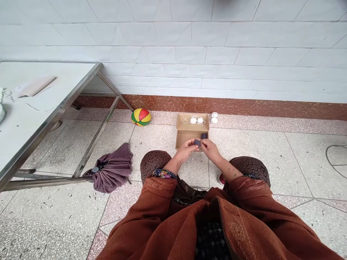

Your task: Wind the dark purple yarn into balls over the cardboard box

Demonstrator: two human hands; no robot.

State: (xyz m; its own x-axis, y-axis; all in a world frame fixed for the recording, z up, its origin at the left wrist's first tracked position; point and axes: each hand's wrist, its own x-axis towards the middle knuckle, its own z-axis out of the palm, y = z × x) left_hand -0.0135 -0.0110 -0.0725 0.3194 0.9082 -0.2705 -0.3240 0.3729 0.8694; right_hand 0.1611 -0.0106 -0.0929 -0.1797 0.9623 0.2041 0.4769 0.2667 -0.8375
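Between my knees and over the near edge of an open cardboard box [185,136], both hands meet at a small dark blue-grey knitted piece [197,143]. My left hand [186,149] has its fingers closed around one side of it. Pinched fingers of my right hand [211,149] are at its other side; whether a hook or needle is in them is too small to see. A dark ball of yarn [204,136] sits in the box just beyond. Two white balls of yarn [196,120] with loose strands lie in the box's raised lid [182,126].
More white yarn balls [214,117] stand right of the box by the wall. A colourful ball [141,117] lies near the leg of a metal-framed table [81,81]. A folded purple umbrella [112,169] rests on the floor. A thin cable [328,159] is at far right.
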